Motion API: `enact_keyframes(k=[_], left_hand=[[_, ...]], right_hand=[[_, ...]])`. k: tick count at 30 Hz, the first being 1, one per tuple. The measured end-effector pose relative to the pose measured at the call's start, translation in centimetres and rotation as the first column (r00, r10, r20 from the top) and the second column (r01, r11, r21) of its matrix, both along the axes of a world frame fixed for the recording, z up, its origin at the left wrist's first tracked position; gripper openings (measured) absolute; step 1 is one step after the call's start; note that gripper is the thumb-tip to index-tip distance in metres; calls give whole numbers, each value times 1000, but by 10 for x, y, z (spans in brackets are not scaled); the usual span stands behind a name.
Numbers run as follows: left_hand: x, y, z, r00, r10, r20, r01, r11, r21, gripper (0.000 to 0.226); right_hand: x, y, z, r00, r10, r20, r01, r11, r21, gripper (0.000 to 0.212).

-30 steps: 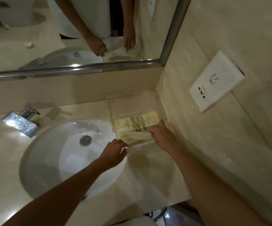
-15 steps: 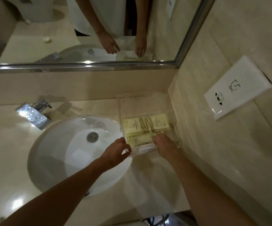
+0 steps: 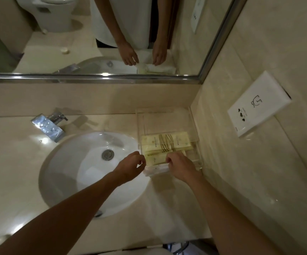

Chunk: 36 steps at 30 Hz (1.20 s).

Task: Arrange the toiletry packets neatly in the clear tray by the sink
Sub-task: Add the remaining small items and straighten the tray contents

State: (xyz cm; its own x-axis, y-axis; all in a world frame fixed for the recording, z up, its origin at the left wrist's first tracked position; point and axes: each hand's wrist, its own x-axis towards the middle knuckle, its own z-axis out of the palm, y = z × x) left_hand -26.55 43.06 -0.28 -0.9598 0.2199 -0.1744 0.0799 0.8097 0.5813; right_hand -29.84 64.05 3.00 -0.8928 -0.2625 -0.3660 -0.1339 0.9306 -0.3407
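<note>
A clear tray (image 3: 167,116) stands on the counter in the corner, right of the sink. Several pale yellow toiletry packets (image 3: 165,142) lie side by side in its front half. A white packet (image 3: 156,170) lies across the tray's front edge. My left hand (image 3: 130,168) pinches its left end with curled fingers. My right hand (image 3: 182,166) grips its right end, knuckles over the front yellow packets. The tray's back half holds nothing.
The white round sink (image 3: 94,172) with a metal drain (image 3: 108,154) sits left of the tray, a chrome faucet (image 3: 49,126) behind it. A mirror (image 3: 94,34) runs along the back wall. A white wall socket plate (image 3: 257,103) is on the right wall.
Both hands have stayed at the tray's front edge with the white packet between them. My right hand has pulled back slightly from the yellow packets. The camera has tilted and shifted.
</note>
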Motion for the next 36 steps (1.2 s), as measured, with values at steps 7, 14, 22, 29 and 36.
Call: enact_keyframes(k=[7, 14, 22, 29, 36], left_hand=[[18, -33, 9, 997, 81, 14, -80, 995, -61, 14], [52, -88, 23, 984, 169, -54, -171, 985, -24, 10], [121, -183, 23, 958, 285, -33, -286, 958, -21, 14], [208, -281, 15, 923, 379, 69, -379, 925, -21, 17], [276, -348, -3, 858, 477, 188, -464, 879, -112, 20]], right_hand=[[16, -44, 12, 994, 113, 6, -112, 991, -68, 19], [42, -105, 22, 979, 205, -24, -206, 978, -43, 17], [96, -204, 27, 947, 320, -42, -321, 947, -14, 19], [159, -308, 17, 899, 437, 7, -437, 899, -14, 18], [216, -382, -7, 842, 535, 74, -535, 845, -15, 17]])
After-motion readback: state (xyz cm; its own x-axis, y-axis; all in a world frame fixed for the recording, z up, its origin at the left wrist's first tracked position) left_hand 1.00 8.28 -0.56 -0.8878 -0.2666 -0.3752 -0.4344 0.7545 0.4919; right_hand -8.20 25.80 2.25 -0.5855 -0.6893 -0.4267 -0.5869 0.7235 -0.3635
